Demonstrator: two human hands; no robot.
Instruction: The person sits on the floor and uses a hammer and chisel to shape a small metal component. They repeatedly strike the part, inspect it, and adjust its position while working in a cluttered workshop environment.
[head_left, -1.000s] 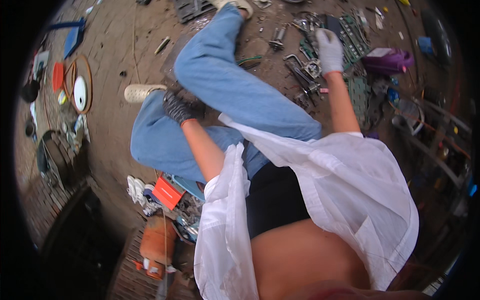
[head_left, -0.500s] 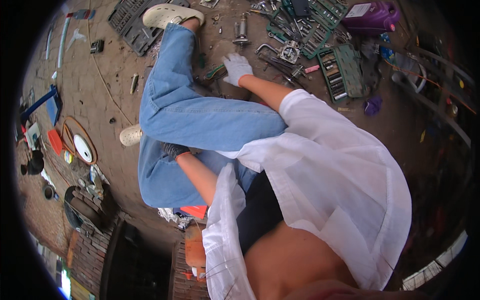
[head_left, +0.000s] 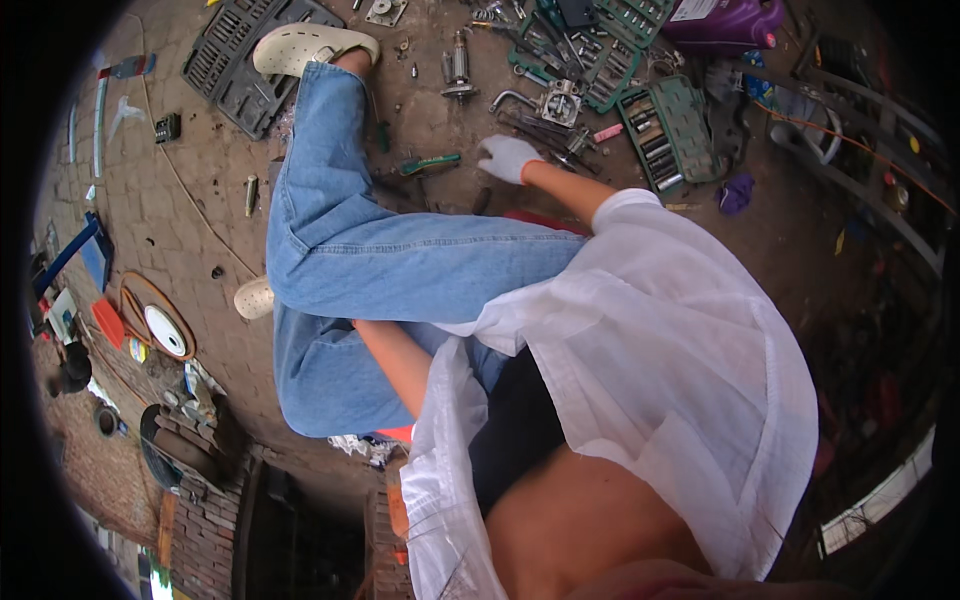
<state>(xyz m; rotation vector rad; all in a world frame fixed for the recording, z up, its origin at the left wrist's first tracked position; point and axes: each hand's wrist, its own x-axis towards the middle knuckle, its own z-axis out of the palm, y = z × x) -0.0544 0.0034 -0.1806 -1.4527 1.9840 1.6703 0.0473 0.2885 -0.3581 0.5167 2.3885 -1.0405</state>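
My right hand (head_left: pixel 509 159), in a white glove, hovers over or rests on the dirty ground, its fingers loosely bent and apart. No object shows in it. Left of it lies a green-handled tool (head_left: pixel 431 164), and just beyond it are several metal hand tools (head_left: pixel 545 133). Farther off are a square metal part (head_left: pixel 561 103), an L-shaped wrench (head_left: pixel 513 97) and an upright metal spindle part (head_left: pixel 458 66). My left forearm (head_left: pixel 393 358) reaches down behind my bent leg; the leg hides that hand, and only an orange cuff edge shows.
A green socket case (head_left: pixel 668 140) lies open at the right, near a purple jug (head_left: pixel 728 27) and a purple cloth (head_left: pixel 736 194). Grey tool case (head_left: pixel 232 62) stands by my shoe (head_left: pixel 310 48). Metal frames (head_left: pixel 880 180) fill the far right; a cable (head_left: pixel 180 175) crosses the bricks at left.
My right hand has moved right and nearer to me, away from the green-handled tool. My left hand, partly visible before in a dark glove, has slipped behind the leg. The whole view has shifted slightly.
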